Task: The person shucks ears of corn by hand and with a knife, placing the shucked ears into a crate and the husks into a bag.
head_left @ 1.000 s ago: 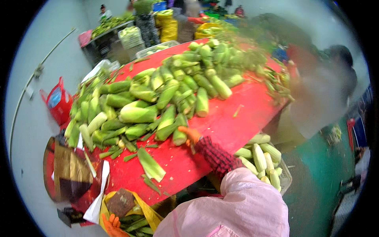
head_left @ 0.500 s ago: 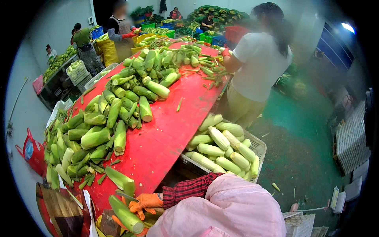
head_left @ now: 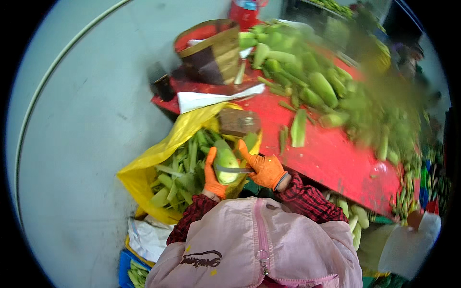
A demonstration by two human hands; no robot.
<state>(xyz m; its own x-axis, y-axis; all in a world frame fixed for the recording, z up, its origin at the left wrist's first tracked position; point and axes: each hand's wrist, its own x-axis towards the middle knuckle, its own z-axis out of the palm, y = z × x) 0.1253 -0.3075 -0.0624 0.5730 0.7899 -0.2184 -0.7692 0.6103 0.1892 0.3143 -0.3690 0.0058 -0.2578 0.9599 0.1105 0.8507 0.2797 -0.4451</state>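
Note:
My left hand [head_left: 211, 176], in an orange glove, is closed around an ear of corn [head_left: 224, 152] in its green husk, with the pale cut end toward me. In my right hand [head_left: 267, 171], also gloved in orange, is a knife whose narrow, curved blade [head_left: 231, 169] lies across the corn near that end. My right index finger points up along the ear. Beneath and left of the hands gapes a yellow bag [head_left: 139, 175] full of green husk pieces [head_left: 174, 183]. A brown block [head_left: 238, 122] rests at the bag's far edge.
On the red table [head_left: 331, 165] lies a long heap of husked corn [head_left: 321, 89], with one loose husk piece [head_left: 298, 128] in front. A brown and tan bag [head_left: 206, 55] stands at the far corner. Peeled ears [head_left: 355, 221] show below the table's right side. A wall [head_left: 91, 120] bounds the left.
My view has swung left and down, bringing the yellow bag and wall into sight. The knife blade now crosses the corn near its cut end; before, it was by the far end.

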